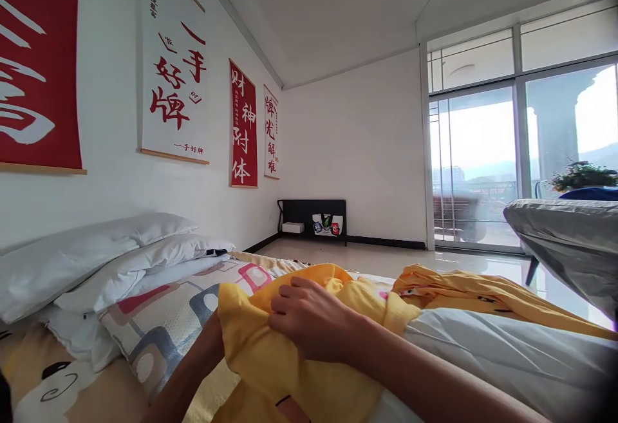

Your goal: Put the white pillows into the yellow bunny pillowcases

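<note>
A yellow duvet cover [333, 384] lies bunched in front of me, its cloth gathered in folds. The fingers of my right hand [309, 317] are curled closed on its upper edge. My left forearm [200, 365] comes up from below and goes in under the yellow cloth, so the left hand and its fingers are hidden. A white quilt [483, 339] stretches to the right, partly inside or beneath the cover; I cannot tell which. More yellow cloth [449, 284] drapes over the quilt's far side.
White pillows [101, 249] are stacked at the left, beside a patterned pillow [178, 313]. A low black shelf [311, 207] with a printed bag [328, 225] stands against the far wall. At the right are a grey covered piece of furniture [570, 236] and glass doors [476, 152].
</note>
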A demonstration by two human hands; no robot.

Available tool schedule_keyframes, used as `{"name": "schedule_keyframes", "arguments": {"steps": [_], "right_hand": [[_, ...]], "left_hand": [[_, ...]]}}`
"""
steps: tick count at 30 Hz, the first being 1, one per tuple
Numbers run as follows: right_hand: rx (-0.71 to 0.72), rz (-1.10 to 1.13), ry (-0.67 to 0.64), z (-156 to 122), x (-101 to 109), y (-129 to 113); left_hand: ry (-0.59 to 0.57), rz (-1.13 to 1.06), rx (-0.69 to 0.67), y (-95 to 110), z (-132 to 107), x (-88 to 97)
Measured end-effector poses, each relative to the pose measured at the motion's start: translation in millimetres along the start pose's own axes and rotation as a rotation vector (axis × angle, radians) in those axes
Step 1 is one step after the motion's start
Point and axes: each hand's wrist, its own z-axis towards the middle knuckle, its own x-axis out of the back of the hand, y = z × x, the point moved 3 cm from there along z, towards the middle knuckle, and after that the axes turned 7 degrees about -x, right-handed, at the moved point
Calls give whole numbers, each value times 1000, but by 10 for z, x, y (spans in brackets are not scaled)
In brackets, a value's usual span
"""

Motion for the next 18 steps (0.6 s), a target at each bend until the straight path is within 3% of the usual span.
{"name": "schedule_keyframes", "arguments": {"steps": [4,6,8,10,12,15,18], "right_hand": [[-81,372,52,-6,87,58],[-125,579,-30,-2,49,92],[-143,664,-154,-9,-20,114],[-175,674,-230,-24,-81,137],[-251,657,-208,-33,-113,171],[-347,599,-72,-24,-119,211],[-362,505,-15,9,-143,213]], "left_hand": [[-85,-2,25,30,-44,-99],[-134,65,6,85,-57,-191],[-95,127,-83,158,-74,-245],[0,198,-198,216,-117,-237],[32,264,-266,218,-188,-198],[-7,283,-269,101,-307,-133],[52,261,-217,-96,-374,-105]]}}
